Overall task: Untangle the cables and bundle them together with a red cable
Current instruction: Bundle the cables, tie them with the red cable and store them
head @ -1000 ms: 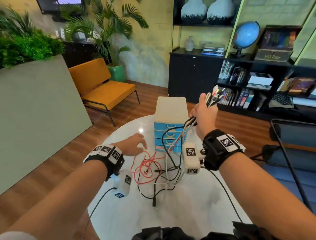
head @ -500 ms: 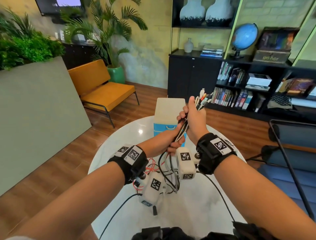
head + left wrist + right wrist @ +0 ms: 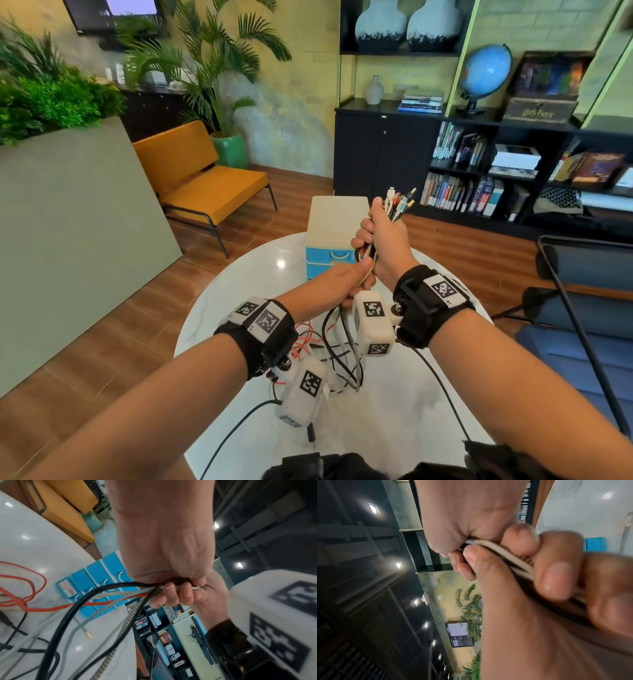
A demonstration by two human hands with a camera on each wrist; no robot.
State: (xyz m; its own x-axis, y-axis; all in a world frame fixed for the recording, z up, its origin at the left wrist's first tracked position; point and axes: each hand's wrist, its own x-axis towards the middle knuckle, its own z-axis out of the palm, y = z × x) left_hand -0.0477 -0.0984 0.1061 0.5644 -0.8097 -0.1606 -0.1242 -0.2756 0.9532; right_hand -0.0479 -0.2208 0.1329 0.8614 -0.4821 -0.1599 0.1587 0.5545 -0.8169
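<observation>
My right hand (image 3: pixel 388 236) holds a bundle of cables (image 3: pixel 397 205) upright above the round table, with the plug ends sticking out of the top of the fist. My left hand (image 3: pixel 358 275) grips the same bundle just below it. In the left wrist view, the left hand's fingers (image 3: pixel 173 595) curl round black, grey, braided and red strands. In the right wrist view, white and black cables (image 3: pixel 503 553) run between both fists. The red cable (image 3: pixel 305 337) (image 3: pixel 25 601) lies looped on the table under my left wrist, one strand rising into the bundle.
A white box with blue drawers (image 3: pixel 334 222) stands on the white marble table (image 3: pixel 404 418) just behind my hands. Loose cable tails (image 3: pixel 342 356) hang down onto the table. A black chair (image 3: pixel 579 308) stands at the right and an orange bench (image 3: pixel 205 192) at the far left.
My left hand left the red cable on the table and rose to grip the bundle under my right hand. My right hand drew the bundle in closer and more upright.
</observation>
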